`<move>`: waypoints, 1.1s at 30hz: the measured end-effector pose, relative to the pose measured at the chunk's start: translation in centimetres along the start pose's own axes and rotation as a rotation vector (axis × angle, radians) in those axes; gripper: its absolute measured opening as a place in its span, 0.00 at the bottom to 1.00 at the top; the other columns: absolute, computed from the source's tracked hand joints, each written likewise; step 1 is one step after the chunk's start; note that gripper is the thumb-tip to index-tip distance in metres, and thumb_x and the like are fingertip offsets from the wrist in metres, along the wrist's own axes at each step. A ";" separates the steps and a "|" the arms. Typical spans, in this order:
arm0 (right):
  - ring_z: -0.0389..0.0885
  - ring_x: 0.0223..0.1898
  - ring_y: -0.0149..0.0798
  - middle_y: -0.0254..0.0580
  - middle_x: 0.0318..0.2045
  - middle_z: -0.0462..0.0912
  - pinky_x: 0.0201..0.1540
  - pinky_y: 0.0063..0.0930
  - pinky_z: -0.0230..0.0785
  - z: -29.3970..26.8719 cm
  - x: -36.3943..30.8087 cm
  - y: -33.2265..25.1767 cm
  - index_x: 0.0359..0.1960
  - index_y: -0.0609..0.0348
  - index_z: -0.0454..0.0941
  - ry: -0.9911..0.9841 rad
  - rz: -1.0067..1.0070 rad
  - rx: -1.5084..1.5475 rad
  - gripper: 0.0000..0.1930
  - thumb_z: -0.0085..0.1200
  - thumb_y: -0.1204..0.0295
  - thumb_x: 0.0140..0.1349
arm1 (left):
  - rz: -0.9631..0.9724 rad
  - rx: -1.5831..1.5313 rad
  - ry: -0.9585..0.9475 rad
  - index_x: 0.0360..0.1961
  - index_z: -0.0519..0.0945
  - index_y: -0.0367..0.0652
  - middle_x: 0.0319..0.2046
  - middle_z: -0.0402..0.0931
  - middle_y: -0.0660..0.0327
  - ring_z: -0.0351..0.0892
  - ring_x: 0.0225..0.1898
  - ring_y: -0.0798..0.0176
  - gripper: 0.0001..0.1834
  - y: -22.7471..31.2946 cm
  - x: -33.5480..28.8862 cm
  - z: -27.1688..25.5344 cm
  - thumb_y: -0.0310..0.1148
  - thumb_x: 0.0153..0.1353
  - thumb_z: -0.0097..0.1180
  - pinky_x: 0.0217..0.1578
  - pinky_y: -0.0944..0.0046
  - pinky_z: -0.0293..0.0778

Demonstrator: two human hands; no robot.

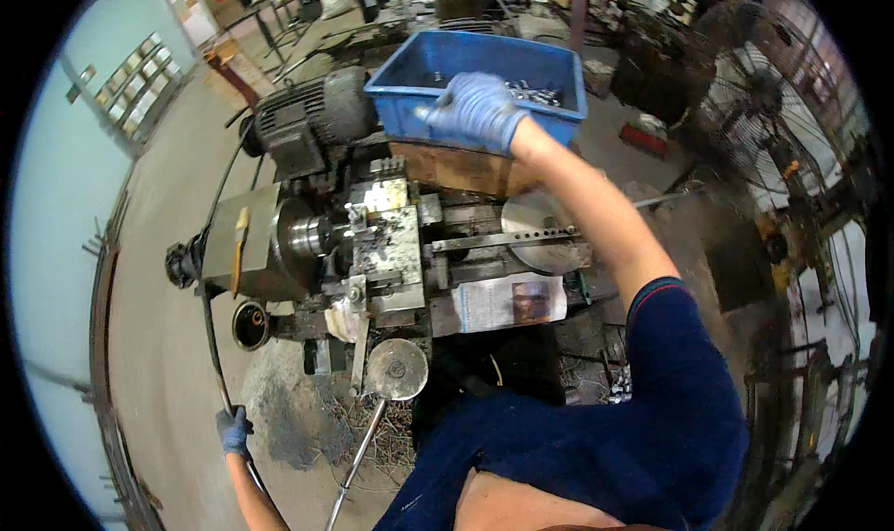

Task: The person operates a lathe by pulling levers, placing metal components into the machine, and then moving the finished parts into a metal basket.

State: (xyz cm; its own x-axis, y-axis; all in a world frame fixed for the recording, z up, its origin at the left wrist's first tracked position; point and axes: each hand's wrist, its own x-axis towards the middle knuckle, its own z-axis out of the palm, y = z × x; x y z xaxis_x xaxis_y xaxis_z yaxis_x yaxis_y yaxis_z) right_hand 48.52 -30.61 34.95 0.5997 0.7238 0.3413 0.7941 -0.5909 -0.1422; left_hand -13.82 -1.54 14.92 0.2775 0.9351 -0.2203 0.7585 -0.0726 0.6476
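At the lower left, my left hand (235, 430), in a grey-blue glove, is wrapped round a long dark rod (213, 352) that runs up beside the lathe's headstock (244, 238). My right arm reaches far forward. My right hand (480, 110), in a blue-and-white knit glove, is over the near wall of a blue plastic bin (396, 112). Its thumb sticks out to the left; the other fingers bend away, their tips hidden, so whether it holds anything does not show. Small shiny metal parts (535, 94) lie in the bin. Left of the bin's support is the lathe's chuck (307, 237).
An electric motor (296, 120) sits behind the headstock, with a brush (240, 242) on top of it. A round handwheel (397, 369) and a shiny bar (358, 461) jut toward me. A printed sheet (510, 302) covers part of the bed. Metal shavings (312, 410) litter the floor; a fan (754, 94) stands right.
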 end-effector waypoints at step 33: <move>0.79 0.41 0.51 0.54 0.37 0.81 0.45 0.44 0.68 9.8 -53.6 14.6 0.36 0.63 0.81 -0.943 1.014 0.060 0.36 0.47 0.38 0.49 | -0.072 -0.085 0.030 0.39 0.77 0.34 0.27 0.78 0.51 0.76 0.24 0.56 0.19 -0.6 1.5 -0.8 0.41 0.57 0.58 0.28 0.57 0.75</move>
State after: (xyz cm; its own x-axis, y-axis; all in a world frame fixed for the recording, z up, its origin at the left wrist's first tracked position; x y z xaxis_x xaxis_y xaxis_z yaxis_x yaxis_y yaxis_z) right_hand 28.93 -74.57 5.45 0.7317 -0.0295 -0.6810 -0.0358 -0.9993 0.0048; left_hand -14.27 0.21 14.76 0.2053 0.9470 -0.2469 0.7225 0.0236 0.6910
